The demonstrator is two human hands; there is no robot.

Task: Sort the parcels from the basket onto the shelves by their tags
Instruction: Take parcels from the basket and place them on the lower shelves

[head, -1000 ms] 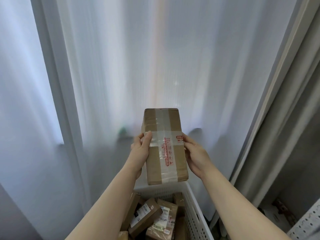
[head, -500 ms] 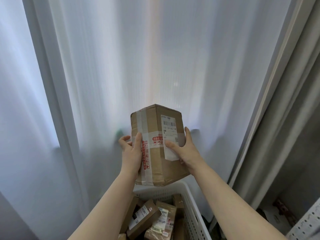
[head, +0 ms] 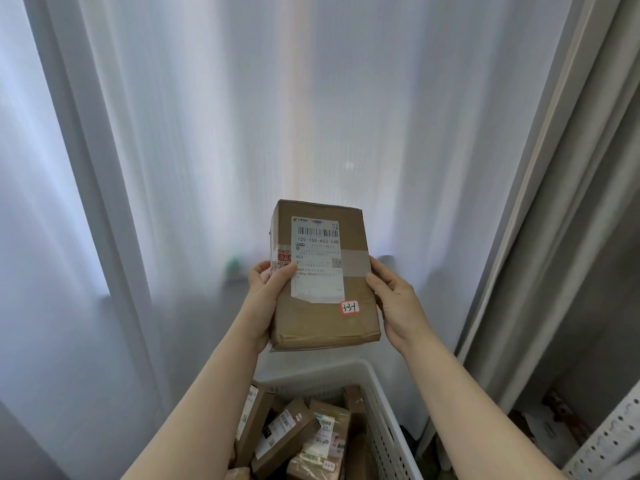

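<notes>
In the head view, a brown parcel (head: 353, 237) is held upright at frame centre, above the white basket (head: 349, 368) of other parcels (head: 294, 427) at lower middle. Its shipping label (head: 317, 258) and small handwritten tag (head: 350, 308) face the camera. The left hand (head: 268, 292) grips its left edge with the thumb on the label, and the right hand (head: 394, 303) clasps the right edge, fingers curled behind.
</notes>
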